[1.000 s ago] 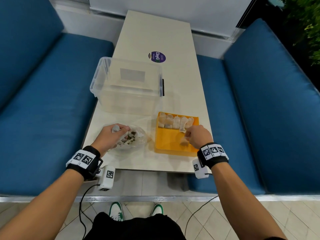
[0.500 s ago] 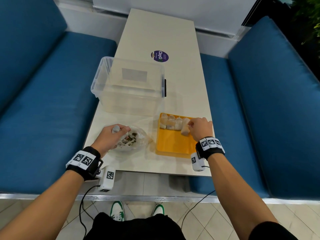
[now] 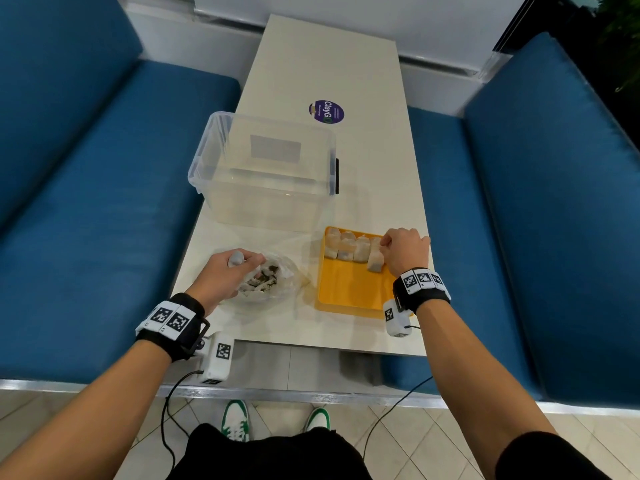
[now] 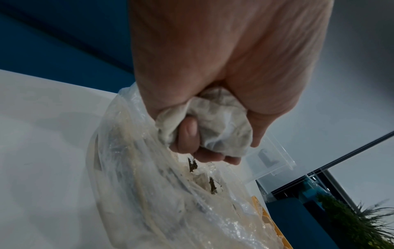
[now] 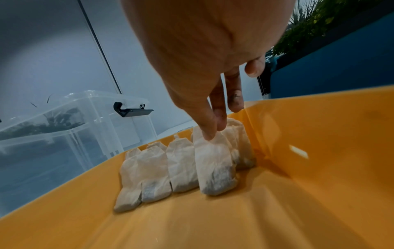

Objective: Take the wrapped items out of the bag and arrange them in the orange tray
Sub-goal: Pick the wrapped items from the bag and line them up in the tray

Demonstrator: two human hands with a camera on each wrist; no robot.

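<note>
- The right hand [image 3: 405, 249] pinches the top of one little paper pack [image 5: 213, 166] between thumb and finger. The pack's bottom is down on the floor of the orange tray [image 3: 346, 289].
- This pack sits next to a row of packs [image 5: 160, 166] at the far end of the tray. They lean side by side, touching. I count about four more there, and one is partly hidden behind the held pack.
- The left hand [image 3: 227, 275] has its grip closed tight around a crumpled pack [image 4: 215, 121] at the mouth of the clear bag [image 3: 266, 284].
- More packs [image 3: 261, 280] show through the bag, so I think the job is only partly done. The near part of the tray is still bare orange.
- The tray's side wall is close by the right hand's fingers [image 5: 234, 94], so there is little room on that side. There is lots of room toward the person for a second row.
- The bag lies on the worktop [image 3: 346, 81] just left of the tray. A clear box [image 3: 266, 171] stands behind both, a little apart.
- Blue benches [image 3: 86, 202] run along both sides of the worktop.
</note>
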